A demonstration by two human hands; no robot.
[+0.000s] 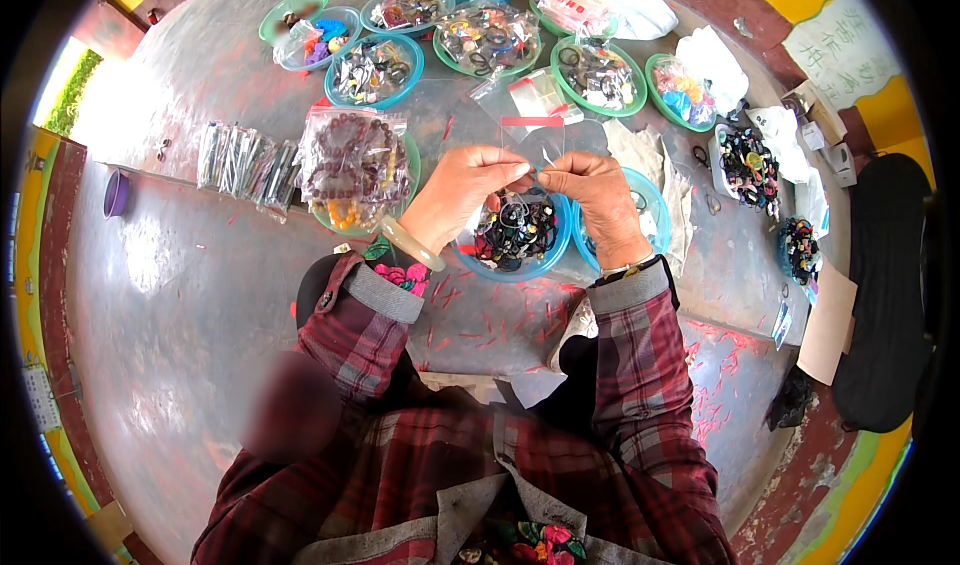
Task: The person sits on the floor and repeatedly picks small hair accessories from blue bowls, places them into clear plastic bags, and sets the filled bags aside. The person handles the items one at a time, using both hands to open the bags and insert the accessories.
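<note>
A small clear plastic bag (533, 137) with a red strip along its top edge stands up between my two hands. My left hand (462, 190), with a pale bangle at the wrist, pinches the bag's lower left side. On the other side my right hand (602, 197) has thumb and forefinger closed at the bag's right edge, by a small whitish tip. Whether it holds anything besides the bag is too small to make out. Just below both hands sits a blue basin (553, 255) heaped with dark bands and small shiny ornaments.
Another blue basin (662, 227) stands under my right hand. Left of me lie packed dark bead bracelets (350, 160) over a green basin and a row of slim clear packets (240, 165). Several basins of trinkets fill the far side. A purple bowl (116, 195) stands far left.
</note>
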